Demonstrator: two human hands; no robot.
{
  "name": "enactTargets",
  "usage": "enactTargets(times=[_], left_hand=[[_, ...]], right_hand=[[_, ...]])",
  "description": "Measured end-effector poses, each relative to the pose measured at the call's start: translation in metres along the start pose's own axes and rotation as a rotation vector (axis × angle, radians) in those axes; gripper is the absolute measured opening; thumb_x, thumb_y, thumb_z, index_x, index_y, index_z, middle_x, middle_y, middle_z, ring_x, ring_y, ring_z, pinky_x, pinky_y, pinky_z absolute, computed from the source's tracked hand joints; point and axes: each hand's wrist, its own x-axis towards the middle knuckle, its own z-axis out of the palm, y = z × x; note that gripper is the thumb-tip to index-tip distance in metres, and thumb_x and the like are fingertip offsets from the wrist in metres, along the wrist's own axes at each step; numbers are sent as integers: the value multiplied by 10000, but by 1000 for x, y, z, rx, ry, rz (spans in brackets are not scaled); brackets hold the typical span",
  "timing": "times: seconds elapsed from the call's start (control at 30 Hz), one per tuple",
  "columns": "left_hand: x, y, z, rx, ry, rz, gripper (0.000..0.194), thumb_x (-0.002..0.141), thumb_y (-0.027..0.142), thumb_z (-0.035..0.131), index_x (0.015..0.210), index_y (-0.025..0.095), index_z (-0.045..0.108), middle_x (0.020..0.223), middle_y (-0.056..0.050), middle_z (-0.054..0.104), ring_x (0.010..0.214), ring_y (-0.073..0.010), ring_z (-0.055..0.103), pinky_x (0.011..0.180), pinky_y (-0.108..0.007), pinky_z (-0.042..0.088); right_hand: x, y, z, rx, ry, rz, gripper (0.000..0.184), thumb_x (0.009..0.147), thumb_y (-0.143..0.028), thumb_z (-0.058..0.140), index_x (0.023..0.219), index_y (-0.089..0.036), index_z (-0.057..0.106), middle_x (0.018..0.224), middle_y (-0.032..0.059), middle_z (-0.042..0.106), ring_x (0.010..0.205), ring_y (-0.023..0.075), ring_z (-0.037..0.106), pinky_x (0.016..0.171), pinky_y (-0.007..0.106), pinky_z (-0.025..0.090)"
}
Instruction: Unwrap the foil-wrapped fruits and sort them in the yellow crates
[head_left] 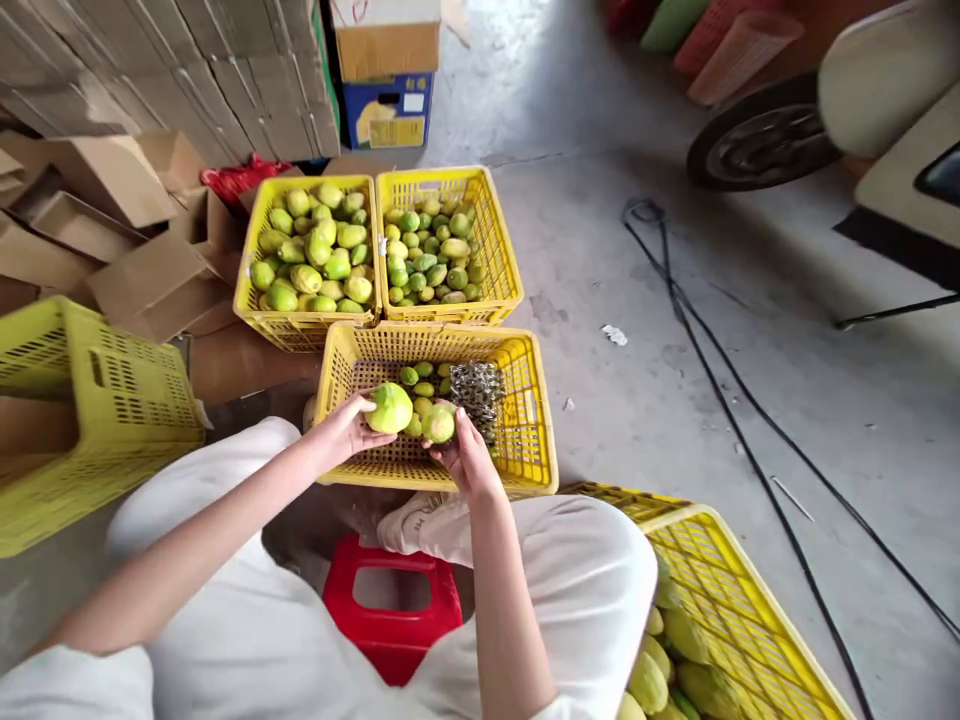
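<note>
By the left hand [346,430] a large green fruit [391,408] is held, and by the right hand [469,455] a smaller fruit [439,424], both above the middle crate [519,385]. The hands are apart, each curled around its fruit. Each fruit is best cupped, not squeezed (bruises could otherwise follow), and kept clear of the silvery bundle [478,390] at the right.

The single camera, worn on the head, looks forward and steeply down over the lap [277,630]. It is near to the left hand [349,431] and the right hand [468,456], around the middle; the wheel [769,150] lies farther, at upper right.
</note>
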Motion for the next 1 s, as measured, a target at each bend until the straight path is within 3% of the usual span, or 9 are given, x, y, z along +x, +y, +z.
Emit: enactTargets(times=[0.1,0.17,0.27,0.37,0.5,0.6,0.73,1.0], left_hand=[[-42,-14,5,-126,-72,69,400,863,158,634,1262,150,595,1127,-155,746,981,-271,767,864,-383,652],[-54,-27,8,-161,-114,124,445,864,149,661,1303,163,589,1154,-142,746,1000,-262,766,867,-368,653],[-53,-43,12,-173,-133,145,493,855,135,700,1332,177,585,1171,-138,743,985,-248,770,820,-341,662],[-45,-52,16,-172,-159,115,435,846,168,743,1260,140,612,1113,-151,750,924,-237,777,721,-275,653],[-42,-53,18,-156,-265,126,389,825,225,782,1170,114,641,1081,-152,752,927,-243,772,808,-329,652],[-41,-52,16,-139,-222,143,386,809,266,805,1142,144,655,1136,-140,738,1016,-250,744,887,-387,638],[-35,-54,11,-126,-176,201,381,775,296,840,1096,168,681,1192,-134,721,1133,-251,690,932,-354,610],[-33,-49,9,30,-386,284,554,679,285,898,1176,159,691,1257,-139,698,1211,-290,655,1061,-427,544]], right_hand=[[-40,-8,8,-47,59,-80,556,712,-663,815,1070,-252,702,882,2,767,597,121,650,503,219,511],[-62,-11,10,-43,64,-115,564,701,-626,840,1103,-248,723,985,22,776,697,135,673,583,241,557],[-87,-13,12,-21,72,-175,603,661,-507,902,1191,-278,728,1106,14,758,833,149,687,685,252,581],[-103,-12,12,-17,93,-216,634,651,-422,919,1239,-302,712,1060,-13,746,783,123,670,680,236,566],[-109,-9,8,7,78,-247,582,716,-468,862,1245,-318,670,1033,-14,747,717,124,675,611,235,539],[-107,-8,5,38,83,-285,442,769,-487,795,1142,-285,668,988,12,769,738,147,676,587,235,517],[-106,-9,0,71,79,-268,335,764,-427,775,1047,-263,700,988,20,783,759,151,678,632,246,549],[-103,-4,1,61,91,-244,311,696,-430,816,948,-263,740,981,0,762,792,161,676,642,261,572]])
